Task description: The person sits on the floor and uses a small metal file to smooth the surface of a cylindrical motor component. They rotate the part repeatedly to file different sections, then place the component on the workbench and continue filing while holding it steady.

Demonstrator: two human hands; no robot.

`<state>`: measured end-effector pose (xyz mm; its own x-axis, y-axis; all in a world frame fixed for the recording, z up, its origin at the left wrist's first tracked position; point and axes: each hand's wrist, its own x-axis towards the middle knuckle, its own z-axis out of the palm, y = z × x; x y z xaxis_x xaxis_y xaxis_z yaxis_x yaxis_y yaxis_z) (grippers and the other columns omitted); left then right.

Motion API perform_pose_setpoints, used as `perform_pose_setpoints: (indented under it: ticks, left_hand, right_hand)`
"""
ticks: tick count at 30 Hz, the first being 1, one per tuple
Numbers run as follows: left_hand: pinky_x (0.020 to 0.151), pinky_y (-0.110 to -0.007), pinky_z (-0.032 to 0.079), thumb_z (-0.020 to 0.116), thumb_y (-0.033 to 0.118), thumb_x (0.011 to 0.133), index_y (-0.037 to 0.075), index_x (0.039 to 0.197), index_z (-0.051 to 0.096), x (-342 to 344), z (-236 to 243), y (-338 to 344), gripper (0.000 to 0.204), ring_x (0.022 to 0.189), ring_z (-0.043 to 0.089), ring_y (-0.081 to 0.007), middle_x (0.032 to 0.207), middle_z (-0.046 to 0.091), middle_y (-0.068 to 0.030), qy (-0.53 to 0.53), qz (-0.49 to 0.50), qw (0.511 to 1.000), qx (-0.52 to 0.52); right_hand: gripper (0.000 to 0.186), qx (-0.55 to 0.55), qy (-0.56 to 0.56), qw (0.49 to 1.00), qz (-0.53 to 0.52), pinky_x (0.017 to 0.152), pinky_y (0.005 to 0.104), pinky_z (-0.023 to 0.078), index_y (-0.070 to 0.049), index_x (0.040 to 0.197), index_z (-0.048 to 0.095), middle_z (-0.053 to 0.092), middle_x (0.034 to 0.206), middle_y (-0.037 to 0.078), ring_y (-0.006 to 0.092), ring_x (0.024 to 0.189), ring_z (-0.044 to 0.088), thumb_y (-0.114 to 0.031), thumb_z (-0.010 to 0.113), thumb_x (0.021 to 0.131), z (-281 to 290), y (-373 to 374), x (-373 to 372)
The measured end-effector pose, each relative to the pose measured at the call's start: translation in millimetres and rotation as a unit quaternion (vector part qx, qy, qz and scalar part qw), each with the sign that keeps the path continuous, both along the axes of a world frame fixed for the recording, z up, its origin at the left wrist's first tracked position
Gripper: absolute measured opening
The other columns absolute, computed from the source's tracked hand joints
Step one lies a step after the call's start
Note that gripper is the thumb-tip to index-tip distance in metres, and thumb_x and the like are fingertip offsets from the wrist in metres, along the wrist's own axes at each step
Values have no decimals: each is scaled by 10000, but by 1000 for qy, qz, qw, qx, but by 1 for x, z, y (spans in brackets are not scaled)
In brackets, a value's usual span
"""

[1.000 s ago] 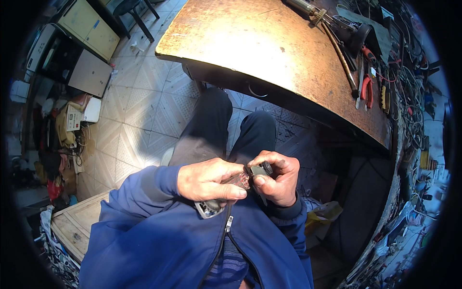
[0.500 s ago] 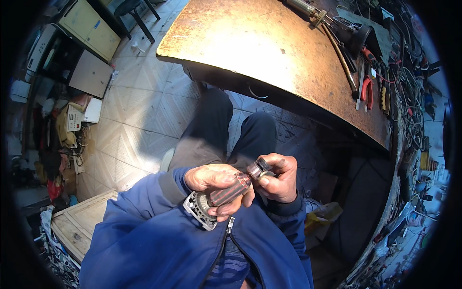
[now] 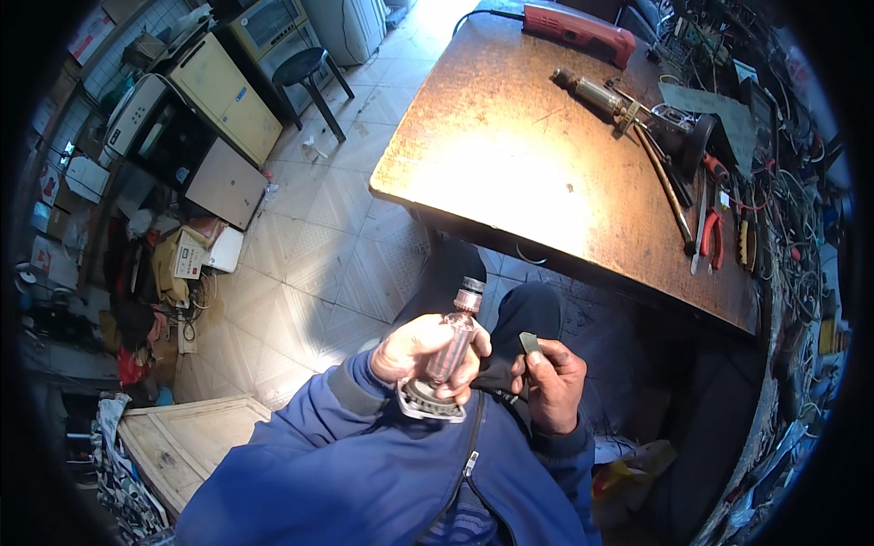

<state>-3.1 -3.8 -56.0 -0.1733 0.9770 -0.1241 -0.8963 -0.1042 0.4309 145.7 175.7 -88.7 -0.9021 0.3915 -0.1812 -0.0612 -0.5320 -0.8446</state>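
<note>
My left hand [image 3: 410, 350] is closed round a motor armature [image 3: 448, 355] held upright, with copper windings, a commutator [image 3: 466, 300] and a dark ring at its top. A toothed fan and silvery metal end piece [image 3: 431, 405] sit at its lower end. My right hand [image 3: 555, 391] is closed on a small flat grey-green piece [image 3: 530, 342], pinched between thumb and fingers just right of the armature, apart from it. Both hands are above my lap, short of the wooden bench [image 3: 473, 118].
On the bench lie a red power tool [image 3: 574, 36], a metal motor part [image 3: 596, 96], red-handled pliers [image 3: 712, 246] and other hand tools along its cable-cluttered right side. A black stool [image 3: 309, 73], cabinets [image 3: 223, 86] and piled items [image 3: 187, 259] stand left. A wooden panel [image 3: 182, 437] is at lower left.
The armature has swung upright, its commutator end now raised and uncovered. My right hand has moved away from it with the flat piece. The view has shifted, showing more of the room beyond.
</note>
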Motion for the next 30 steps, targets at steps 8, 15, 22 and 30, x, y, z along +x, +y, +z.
perform_pose_setpoints:
  ticks: [8, 15, 22, 30]
  left_hand:
    - [724, -269, 527, 582, 241, 976, -50, 1191, 486, -4, 49, 8, 375, 757, 623, -124, 902, 639, -104, 268, 53, 958, -90]
    - [777, -311, 542, 717, 174, 858, -68, 1121, 580, 18, 116, -6, 383, 827, 690, -222, 968, 688, -177, 573, 47, 815, 72]
    - [761, -336, 531, 642, 302, 930, -63, 1191, 487, -1, 109, 11, 475, 742, 644, -195, 908, 656, -171, 219, 70, 970, -85]
    - [727, -388, 563, 623, 194, 886, -64, 1198, 471, -22, 36, 17, 432, 620, 589, -175, 792, 581, -122, 10, 97, 995, 9]
  right_hand:
    - [148, 18, -2, 1000, 19, 686, 292, 549, 47, 1090, 500, 667, 902, 176, 176, 722, 657, 2, 508, 949, -5, -1, -4]
    - [124, 35, -71, 997, 6, 632, 227, 462, 29, 1036, 522, 622, 772, 89, 88, 639, 534, -20, 524, 923, 10, -1, -2]
    - [94, 136, -62, 987, -66, 602, 188, 400, 15, 958, 585, 570, 763, -10, 32, 658, 489, -19, 628, 881, 43, 11, -10]
    - [75, 202, -67, 977, -23, 565, 178, 364, 20, 949, 627, 559, 718, -35, 20, 619, 459, 4, 638, 876, 53, 4, -31]
